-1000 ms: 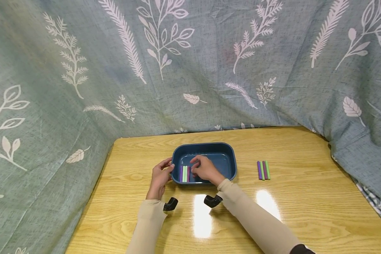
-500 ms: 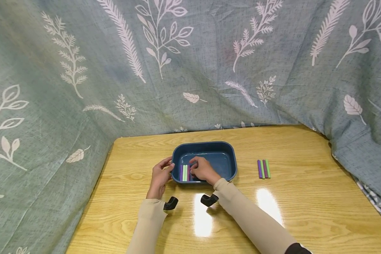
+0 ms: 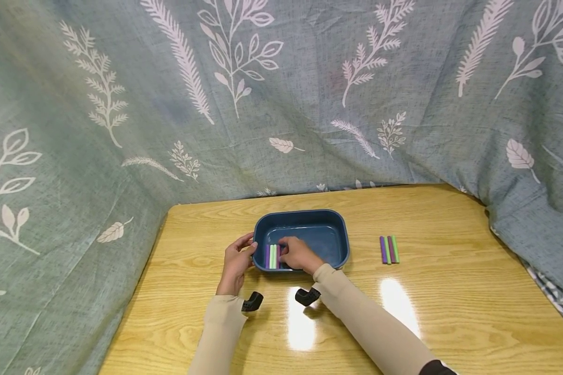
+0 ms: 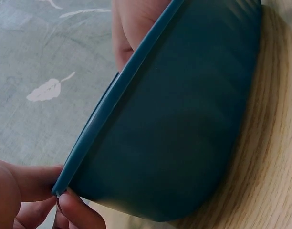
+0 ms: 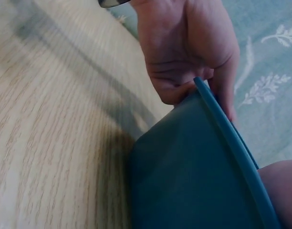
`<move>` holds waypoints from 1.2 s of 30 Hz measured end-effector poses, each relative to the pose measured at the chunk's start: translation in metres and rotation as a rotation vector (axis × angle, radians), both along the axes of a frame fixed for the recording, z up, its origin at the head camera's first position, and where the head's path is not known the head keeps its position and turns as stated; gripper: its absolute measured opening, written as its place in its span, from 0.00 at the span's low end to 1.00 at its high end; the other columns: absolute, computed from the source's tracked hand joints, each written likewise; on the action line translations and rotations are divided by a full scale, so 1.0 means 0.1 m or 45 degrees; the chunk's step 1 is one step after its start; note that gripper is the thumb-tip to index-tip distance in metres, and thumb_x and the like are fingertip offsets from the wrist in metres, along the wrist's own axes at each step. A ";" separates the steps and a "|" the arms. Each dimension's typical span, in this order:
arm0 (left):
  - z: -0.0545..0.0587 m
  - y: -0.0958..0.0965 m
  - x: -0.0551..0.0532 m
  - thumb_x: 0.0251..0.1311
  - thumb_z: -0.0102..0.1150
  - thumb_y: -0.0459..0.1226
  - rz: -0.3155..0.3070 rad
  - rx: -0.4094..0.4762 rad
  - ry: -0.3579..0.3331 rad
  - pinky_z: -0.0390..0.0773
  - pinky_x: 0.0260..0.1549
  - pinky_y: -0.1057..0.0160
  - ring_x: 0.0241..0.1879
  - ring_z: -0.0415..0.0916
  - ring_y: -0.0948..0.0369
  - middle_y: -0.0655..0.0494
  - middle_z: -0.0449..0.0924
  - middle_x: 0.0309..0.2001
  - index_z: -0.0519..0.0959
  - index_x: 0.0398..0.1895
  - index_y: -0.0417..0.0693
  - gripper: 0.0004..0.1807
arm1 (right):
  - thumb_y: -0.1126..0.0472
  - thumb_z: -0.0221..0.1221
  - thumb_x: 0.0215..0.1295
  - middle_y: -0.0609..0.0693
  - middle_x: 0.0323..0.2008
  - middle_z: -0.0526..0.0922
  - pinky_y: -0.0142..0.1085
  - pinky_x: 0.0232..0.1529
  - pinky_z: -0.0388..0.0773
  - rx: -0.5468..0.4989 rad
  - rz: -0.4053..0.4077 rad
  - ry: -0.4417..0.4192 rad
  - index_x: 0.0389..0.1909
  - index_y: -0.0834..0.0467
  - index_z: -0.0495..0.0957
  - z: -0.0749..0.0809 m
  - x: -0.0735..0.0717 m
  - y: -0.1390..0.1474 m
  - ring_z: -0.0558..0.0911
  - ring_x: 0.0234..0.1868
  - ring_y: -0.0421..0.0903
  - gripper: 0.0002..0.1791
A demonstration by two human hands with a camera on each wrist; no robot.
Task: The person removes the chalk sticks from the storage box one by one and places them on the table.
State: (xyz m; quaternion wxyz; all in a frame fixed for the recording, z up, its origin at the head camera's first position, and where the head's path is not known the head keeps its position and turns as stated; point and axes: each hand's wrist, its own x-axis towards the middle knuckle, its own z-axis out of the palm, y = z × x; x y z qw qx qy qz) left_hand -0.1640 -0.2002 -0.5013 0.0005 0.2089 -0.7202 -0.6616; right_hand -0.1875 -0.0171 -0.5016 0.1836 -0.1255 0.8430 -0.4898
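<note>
A dark blue rectangular basin (image 3: 302, 213) stands on the table. My left hand (image 3: 236, 263) grips its left rim; in the left wrist view the thumb and fingers pinch the rim (image 4: 96, 114) from both sides. Inside, at the left end, a purple stick (image 3: 267, 257), two pale green sticks (image 3: 273, 257) and a maroon stick (image 3: 278, 257) lie side by side. My right hand (image 3: 300, 254) is in the basin, its bent fingertips at the maroon stick. Whether they pinch it or only touch it is hidden; in the right wrist view the basin wall covers these fingers.
Right of the basin, several purple, green and maroon sticks (image 3: 389, 250) lie in a row on the wooden table (image 3: 441, 291). A patterned grey-blue cloth (image 3: 305, 104) hangs behind and at both sides. Black curved camera mounts (image 3: 252, 301) stick out from both wrists.
My right hand has shifted slightly left, and its spread fingers have drawn in against the maroon stick. My left hand stays on the rim, and the basin has not moved.
</note>
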 end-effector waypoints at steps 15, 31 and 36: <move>-0.01 0.00 0.01 0.74 0.60 0.28 -0.003 0.008 -0.012 0.76 0.22 0.69 0.26 0.73 0.62 0.46 0.73 0.51 0.80 0.66 0.38 0.20 | 0.71 0.67 0.67 0.57 0.34 0.84 0.37 0.35 0.76 0.039 -0.026 0.110 0.50 0.65 0.75 0.01 0.07 0.02 0.80 0.33 0.47 0.14; 0.01 0.00 0.00 0.74 0.59 0.27 0.003 0.021 -0.032 0.75 0.22 0.70 0.27 0.73 0.63 0.45 0.73 0.52 0.81 0.66 0.38 0.19 | 0.75 0.64 0.67 0.55 0.29 0.85 0.37 0.32 0.76 -0.007 -0.072 0.202 0.45 0.62 0.72 -0.01 0.07 0.02 0.80 0.27 0.45 0.12; 0.02 0.00 0.00 0.74 0.59 0.27 0.001 0.016 -0.030 0.75 0.22 0.69 0.27 0.73 0.61 0.44 0.73 0.52 0.80 0.66 0.37 0.19 | 0.77 0.59 0.68 0.56 0.28 0.83 0.36 0.30 0.75 -0.084 -0.112 0.222 0.47 0.63 0.71 -0.02 0.07 0.04 0.78 0.24 0.44 0.12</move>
